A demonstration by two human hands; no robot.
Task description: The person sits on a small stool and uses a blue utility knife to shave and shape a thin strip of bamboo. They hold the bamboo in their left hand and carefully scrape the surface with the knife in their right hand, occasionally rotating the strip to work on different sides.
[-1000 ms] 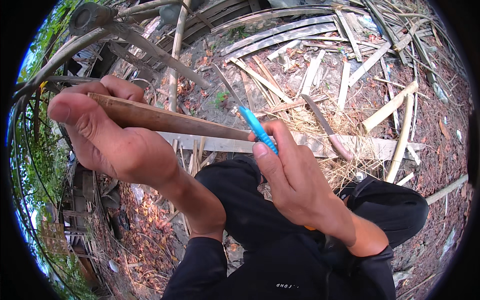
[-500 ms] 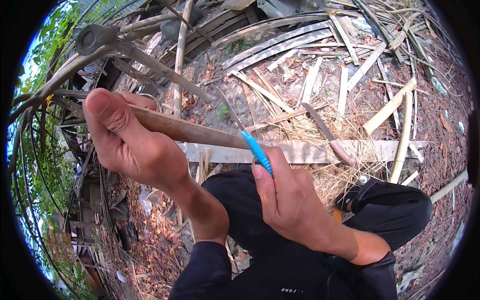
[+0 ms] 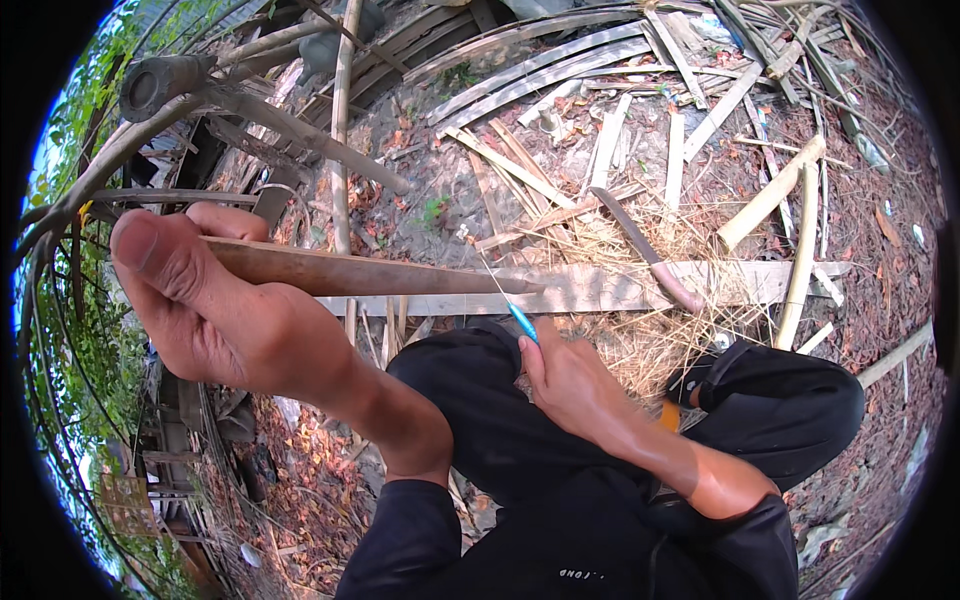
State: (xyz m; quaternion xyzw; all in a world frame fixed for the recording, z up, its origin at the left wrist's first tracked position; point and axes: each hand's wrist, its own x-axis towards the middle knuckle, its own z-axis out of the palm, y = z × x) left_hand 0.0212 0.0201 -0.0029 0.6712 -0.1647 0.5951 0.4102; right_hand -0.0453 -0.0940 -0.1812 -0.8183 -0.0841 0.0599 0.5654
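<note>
**Left hand (image 3: 235, 300) clasps a brown tapering wooden strip (image 3: 350, 270), right hand (image 3: 575, 385) a thin knife with a bright blue handle (image 3: 522, 322)**

In the upper left of the frame, a grey-brown wooden pole (image 3: 300, 133) slants down rightward, above the strip. At the left, the left hand is closed round the strip's broad end, thumb uppermost. The strip stretches rightward, nearly level, to a narrow tip at the centre, just above the right hand. Leaf-strewn brown ground (image 3: 400, 215) gives room above its middle; below, a long pale-grey flat plank (image 3: 430, 303) runs toward the right. The right hand is curled round the blue handle; the blade points up and left across the strip's narrow end, whether touching I cannot tell. Right of centre, a dark curved machete with a brown handle (image 3: 630, 232) lies among dry tan straw (image 3: 645, 345). Farther right, two pale peeled round sticks (image 3: 803, 250) border this space.
</note>
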